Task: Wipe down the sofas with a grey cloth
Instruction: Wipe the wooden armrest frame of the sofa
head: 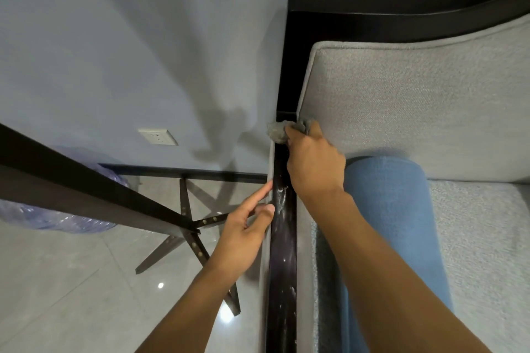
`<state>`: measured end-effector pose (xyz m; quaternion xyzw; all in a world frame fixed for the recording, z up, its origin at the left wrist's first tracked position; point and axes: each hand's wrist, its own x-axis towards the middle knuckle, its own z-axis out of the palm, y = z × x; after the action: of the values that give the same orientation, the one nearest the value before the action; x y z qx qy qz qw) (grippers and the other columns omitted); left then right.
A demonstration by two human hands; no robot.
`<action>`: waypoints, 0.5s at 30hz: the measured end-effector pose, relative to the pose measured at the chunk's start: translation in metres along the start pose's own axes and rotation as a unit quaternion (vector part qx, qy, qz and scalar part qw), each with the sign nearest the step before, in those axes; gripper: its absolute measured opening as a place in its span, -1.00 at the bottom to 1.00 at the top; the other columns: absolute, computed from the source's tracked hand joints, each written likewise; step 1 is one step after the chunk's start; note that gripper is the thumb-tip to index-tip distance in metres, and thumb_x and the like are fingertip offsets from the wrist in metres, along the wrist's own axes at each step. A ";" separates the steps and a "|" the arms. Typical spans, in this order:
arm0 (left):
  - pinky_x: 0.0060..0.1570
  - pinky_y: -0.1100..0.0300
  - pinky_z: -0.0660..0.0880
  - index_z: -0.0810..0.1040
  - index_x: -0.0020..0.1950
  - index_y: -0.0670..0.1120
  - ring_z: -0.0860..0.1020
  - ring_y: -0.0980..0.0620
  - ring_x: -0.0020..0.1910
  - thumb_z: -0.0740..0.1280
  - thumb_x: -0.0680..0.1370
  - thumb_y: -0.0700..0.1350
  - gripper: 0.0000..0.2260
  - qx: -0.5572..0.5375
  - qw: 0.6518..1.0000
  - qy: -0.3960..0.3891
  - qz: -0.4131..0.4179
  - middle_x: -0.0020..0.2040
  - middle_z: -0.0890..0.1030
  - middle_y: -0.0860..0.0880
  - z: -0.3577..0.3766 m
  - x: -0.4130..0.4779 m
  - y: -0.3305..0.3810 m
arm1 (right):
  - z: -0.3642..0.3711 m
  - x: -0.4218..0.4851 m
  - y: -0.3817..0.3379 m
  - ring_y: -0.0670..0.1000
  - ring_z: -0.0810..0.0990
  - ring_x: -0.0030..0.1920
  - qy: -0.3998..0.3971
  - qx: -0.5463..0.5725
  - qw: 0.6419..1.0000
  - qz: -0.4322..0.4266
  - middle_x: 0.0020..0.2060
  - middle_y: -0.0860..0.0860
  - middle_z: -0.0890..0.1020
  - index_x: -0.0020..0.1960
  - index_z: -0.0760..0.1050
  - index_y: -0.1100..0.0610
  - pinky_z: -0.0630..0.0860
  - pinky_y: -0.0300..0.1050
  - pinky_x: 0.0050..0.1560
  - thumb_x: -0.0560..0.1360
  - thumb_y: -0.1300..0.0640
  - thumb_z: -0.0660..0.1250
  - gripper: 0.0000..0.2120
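A sofa with grey fabric cushions (415, 100) and a dark frame fills the right half of the view. Its dark wooden armrest (282, 252) runs from the bottom edge up the middle and shows pale smears. My right hand (314, 163) grips a bunched grey cloth (276, 132) and presses it on the far end of the armrest, by the back cushion's corner. My left hand (246, 226) rests against the armrest's outer side, fingers loosely extended, holding nothing.
A blue bolster cushion (393, 209) lies on the seat just right of my right arm. Left of the sofa stands a dark table with a crossed-leg base (189, 226) on a glossy tiled floor. A bluish plastic bag (57, 215) lies beneath it. A wall socket (157, 136) sits low on the grey wall.
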<state>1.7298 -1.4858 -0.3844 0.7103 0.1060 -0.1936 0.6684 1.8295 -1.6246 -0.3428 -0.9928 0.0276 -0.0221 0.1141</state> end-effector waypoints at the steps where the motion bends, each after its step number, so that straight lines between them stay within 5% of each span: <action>1: 0.52 -0.07 0.33 0.42 0.46 0.37 0.58 0.23 0.25 0.27 0.69 -0.03 -0.61 0.001 1.000 -0.001 0.000 0.19 0.67 0.09 0.000 0.000 0.000 | -0.001 0.000 0.000 0.20 0.63 -0.10 0.000 -0.002 1.000 -0.002 0.23 0.07 0.47 0.27 0.48 0.01 0.34 -0.06 -0.28 0.61 0.22 0.24 -0.73; 5: 0.52 -0.09 0.32 0.42 0.47 0.35 0.59 0.15 0.28 0.27 0.69 -0.04 -0.60 0.005 1.000 -0.013 -0.004 0.14 0.70 0.02 -0.002 0.002 -0.001 | -0.005 0.028 -0.007 0.23 0.63 0.02 0.004 -0.001 0.999 0.033 0.24 0.07 0.52 0.23 0.55 0.01 0.36 -0.03 -0.19 0.61 0.23 0.23 -0.74; 9: 0.51 -0.12 0.33 0.42 0.42 0.44 0.54 0.14 0.35 0.28 0.68 0.02 -0.62 0.018 1.000 -0.013 -0.012 0.24 0.66 0.08 -0.005 0.003 -0.002 | -0.010 0.005 0.004 0.27 0.62 0.05 -0.018 0.033 0.999 -0.027 0.35 0.06 0.46 0.30 0.53 -0.08 0.49 0.03 -0.12 0.62 0.20 0.24 -0.68; 15: 0.51 -0.06 0.35 0.46 0.42 0.38 0.51 0.22 0.37 0.28 0.68 -0.01 -0.63 -0.007 1.000 -0.008 -0.010 0.36 0.58 0.19 -0.002 -0.004 0.003 | -0.015 -0.023 0.032 0.19 0.57 0.17 -0.088 0.139 0.985 -0.053 0.24 0.04 0.55 0.34 0.53 -0.20 0.55 0.05 0.08 0.63 0.02 0.27 -0.69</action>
<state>1.7274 -1.4834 -0.3798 0.7032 0.1089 -0.2052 0.6719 1.8038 -1.6571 -0.3367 -0.9655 -0.0380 0.0553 0.2516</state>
